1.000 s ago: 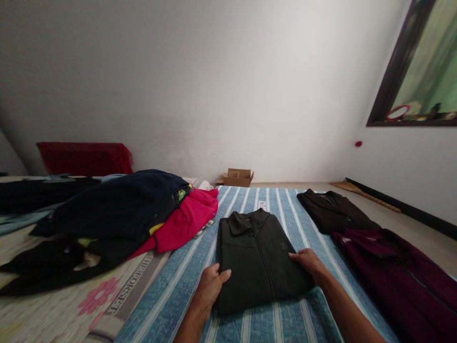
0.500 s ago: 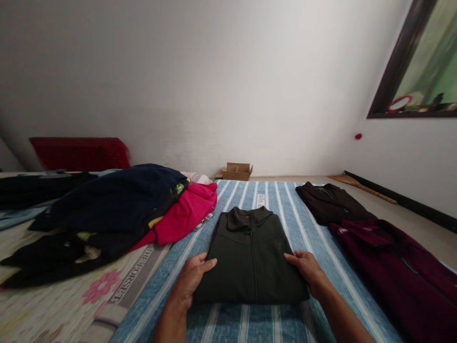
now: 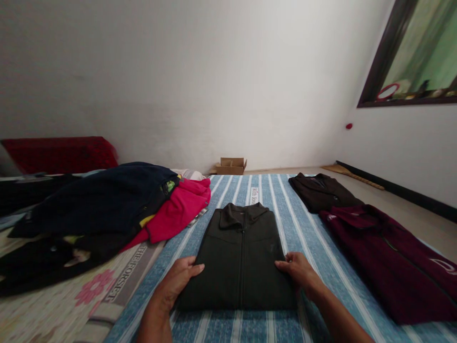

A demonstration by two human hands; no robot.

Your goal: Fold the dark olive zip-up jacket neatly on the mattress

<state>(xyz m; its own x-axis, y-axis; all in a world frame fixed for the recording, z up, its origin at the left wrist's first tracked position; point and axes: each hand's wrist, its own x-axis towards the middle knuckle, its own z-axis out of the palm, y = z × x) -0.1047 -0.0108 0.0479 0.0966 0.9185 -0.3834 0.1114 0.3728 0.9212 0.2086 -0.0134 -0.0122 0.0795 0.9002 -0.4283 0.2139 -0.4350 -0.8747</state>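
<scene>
A dark green zip-up jacket [image 3: 240, 259], folded into a neat rectangle with its collar at the far end, lies in front of me. My left hand [image 3: 182, 278] grips its left edge, thumb on top and the other fingers partly hidden at the side. On the opposite edge, my right hand [image 3: 298, 272] holds the jacket the same way. Beneath it spreads a blue sheet with white stripes [image 3: 264, 188]. To the right lie a folded maroon jacket [image 3: 385, 262] and, beyond it, a folded dark brown jacket [image 3: 323, 191].
On the left is a heap of loose clothes, with a navy garment [image 3: 107, 202] over a bright pink one [image 3: 182, 209]. A small cardboard box [image 3: 230, 166] stands by the back wall. At the far left is a red-covered object [image 3: 60, 155].
My view has turned slightly to the right. Both hands keep their hold on the green jacket, which now sits a little nearer to me.
</scene>
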